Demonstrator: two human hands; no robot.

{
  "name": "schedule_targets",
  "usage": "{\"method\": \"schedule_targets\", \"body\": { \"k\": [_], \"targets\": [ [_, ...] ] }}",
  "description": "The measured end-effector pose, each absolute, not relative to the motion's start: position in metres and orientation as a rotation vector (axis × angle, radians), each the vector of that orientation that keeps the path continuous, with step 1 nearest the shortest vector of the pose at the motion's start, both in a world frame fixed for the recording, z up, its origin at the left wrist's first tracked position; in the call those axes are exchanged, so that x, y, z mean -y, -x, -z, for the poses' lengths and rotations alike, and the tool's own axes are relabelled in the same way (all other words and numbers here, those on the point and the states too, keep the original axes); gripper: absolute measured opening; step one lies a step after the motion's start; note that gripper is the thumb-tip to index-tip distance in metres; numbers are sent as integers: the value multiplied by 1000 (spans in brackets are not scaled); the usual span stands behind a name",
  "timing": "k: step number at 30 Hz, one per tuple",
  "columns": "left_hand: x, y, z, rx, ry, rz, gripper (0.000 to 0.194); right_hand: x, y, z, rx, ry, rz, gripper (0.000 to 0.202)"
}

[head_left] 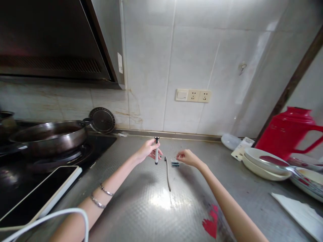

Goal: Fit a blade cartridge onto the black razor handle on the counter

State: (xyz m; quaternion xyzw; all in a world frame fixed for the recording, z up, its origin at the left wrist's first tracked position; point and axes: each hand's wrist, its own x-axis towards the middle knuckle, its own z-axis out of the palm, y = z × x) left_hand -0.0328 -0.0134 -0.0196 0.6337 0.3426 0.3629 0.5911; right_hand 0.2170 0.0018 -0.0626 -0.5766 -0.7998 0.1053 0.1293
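Observation:
My left hand point(149, 150) is closed round a short white rod point(156, 153) with a black T-shaped top and a dark lower end. It holds the rod upright above the steel counter. To the right, my right hand point(187, 157) has its fingers pinched together at the upper right edge of a small clear packet point(175, 163) with dark blue-green strips. Between the hands, a thin grey stick point(168, 176) with a dark, bent far end lies lengthwise on the counter.
A steel pan point(50, 136) sits on the black hob at left, with a phone point(37, 198) and white cable point(73, 211) in front. A red jug point(287, 134), stacked bowls point(262, 168) and white paper point(297, 211) line the right. Wall sockets point(199, 96) face me.

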Motion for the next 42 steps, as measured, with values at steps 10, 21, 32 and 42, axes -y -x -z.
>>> {"method": "schedule_targets", "body": {
  "k": [10,21,32,42],
  "targets": [
    [16,11,46,-768,-1528,-899,32,-12,-230,84,2359,1545,-403,25],
    [16,8,52,-728,-1631,-856,33,-11,-223,84,2454,1510,-302,24],
    [19,8,46,-737,-1615,-809,35,-9,-219,88,2470,1534,-273,21],
    [20,9,46,-746,-1616,-803,34,-10,-219,89,2460,1503,-310,21]
  ]
}}
